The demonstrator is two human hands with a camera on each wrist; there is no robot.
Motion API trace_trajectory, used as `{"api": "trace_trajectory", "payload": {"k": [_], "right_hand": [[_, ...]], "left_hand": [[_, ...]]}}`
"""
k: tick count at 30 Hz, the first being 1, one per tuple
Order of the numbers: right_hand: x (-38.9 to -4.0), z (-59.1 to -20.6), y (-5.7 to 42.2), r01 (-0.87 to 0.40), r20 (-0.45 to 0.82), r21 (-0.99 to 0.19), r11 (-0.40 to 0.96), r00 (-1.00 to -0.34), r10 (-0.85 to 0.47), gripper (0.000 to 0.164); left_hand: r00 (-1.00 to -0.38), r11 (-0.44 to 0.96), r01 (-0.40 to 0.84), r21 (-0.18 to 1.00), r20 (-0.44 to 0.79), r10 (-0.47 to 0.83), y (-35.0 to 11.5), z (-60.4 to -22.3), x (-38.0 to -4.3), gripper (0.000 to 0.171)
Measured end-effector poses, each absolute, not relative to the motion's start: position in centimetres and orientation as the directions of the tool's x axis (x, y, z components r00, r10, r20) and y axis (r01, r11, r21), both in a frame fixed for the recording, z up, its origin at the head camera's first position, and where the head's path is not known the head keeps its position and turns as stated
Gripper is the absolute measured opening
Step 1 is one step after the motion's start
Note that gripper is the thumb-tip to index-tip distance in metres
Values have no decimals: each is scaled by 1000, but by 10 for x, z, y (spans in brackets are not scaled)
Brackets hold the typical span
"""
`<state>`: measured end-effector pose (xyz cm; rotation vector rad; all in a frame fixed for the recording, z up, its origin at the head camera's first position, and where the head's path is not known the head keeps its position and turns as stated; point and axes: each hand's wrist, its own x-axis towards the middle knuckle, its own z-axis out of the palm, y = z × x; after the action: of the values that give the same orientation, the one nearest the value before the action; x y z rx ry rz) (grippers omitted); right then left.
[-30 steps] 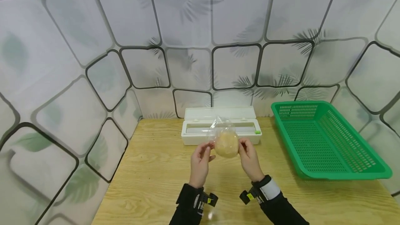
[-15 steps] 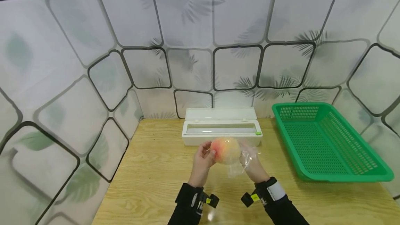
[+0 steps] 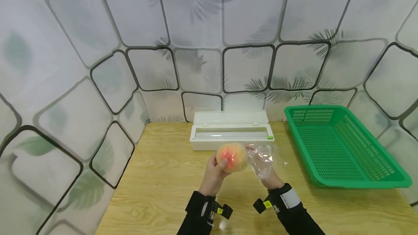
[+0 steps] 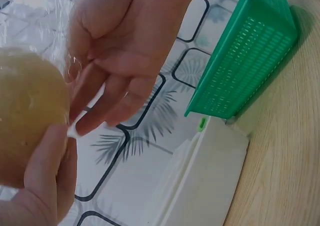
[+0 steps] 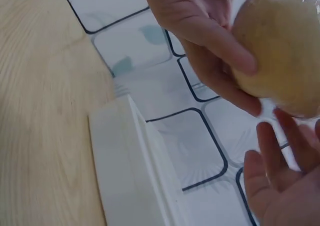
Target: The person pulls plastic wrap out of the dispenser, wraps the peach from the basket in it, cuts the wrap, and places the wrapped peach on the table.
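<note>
A peach (image 3: 232, 157), yellow with a red blush and wrapped in clear plastic, is held above the table. My left hand (image 3: 213, 177) grips it from the left, thumb across its near side in the head view. Loose clear plastic (image 3: 261, 159) trails off the peach to the right and hangs over my right hand (image 3: 269, 179). That hand's fingers, loosely bent, reach close to the peach's right side; seen in the right wrist view, the fingers (image 5: 272, 153) are spread. Whether thumb and index finger pinch the plastic is hidden.
Behind the hands stands a white box (image 3: 209, 145) with its lid raised, a pale roll inside and a green tab at its right end. To the right sits a green plastic basket (image 3: 313, 171). A patterned curtain backs the wooden table (image 3: 156, 177).
The peach has been turned, so its red side now shows. The loose plastic has swung from above the peach to its right side. My right hand has moved slightly right, under the plastic.
</note>
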<state>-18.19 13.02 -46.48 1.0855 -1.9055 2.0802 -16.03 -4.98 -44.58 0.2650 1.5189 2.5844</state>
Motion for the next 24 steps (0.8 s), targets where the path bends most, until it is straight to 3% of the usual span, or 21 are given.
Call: {"api": "trace_trajectory", "payload": {"k": [1, 2, 4, 7, 9, 13, 17, 24], "right_hand": [[-178, -453, 128, -513, 519, -851, -111, -788, -331, 29], [-173, -442, 126, -436, 462, -886, -158, -860, -217, 25], [-169, -434, 129, -353, 355, -935, -32, -930, -93, 22], [-162, -425, 135, -313, 312, -950, 5, -945, 98, 21], [-158, -423, 139, -353, 354, -935, 34, -921, 164, 20], [-152, -420, 139, -414, 427, -903, 116, -894, 138, 20], [-152, -418, 134, -353, 368, -926, 136, -924, 101, 20], [-156, -417, 136, -276, 284, -958, 74, -946, 154, 17]], "left_hand": [[-985, -483, -25, 875, 62, 164, -50, -445, -160, 47], [-991, -482, -18, 876, 49, 125, -50, -445, -160, 47], [-999, -466, 1, 885, 21, 38, -52, -445, -160, 48], [-997, -433, 45, 900, 16, -70, -58, -446, -160, 52], [-992, -407, 83, 910, 35, -125, -61, -446, -160, 55], [-980, -375, 149, 915, 86, -181, -65, -447, -160, 60], [-977, -379, 180, 908, 118, -179, -64, -448, -160, 63], [-977, -370, 192, 909, 142, -159, -65, -450, -159, 60]]}}
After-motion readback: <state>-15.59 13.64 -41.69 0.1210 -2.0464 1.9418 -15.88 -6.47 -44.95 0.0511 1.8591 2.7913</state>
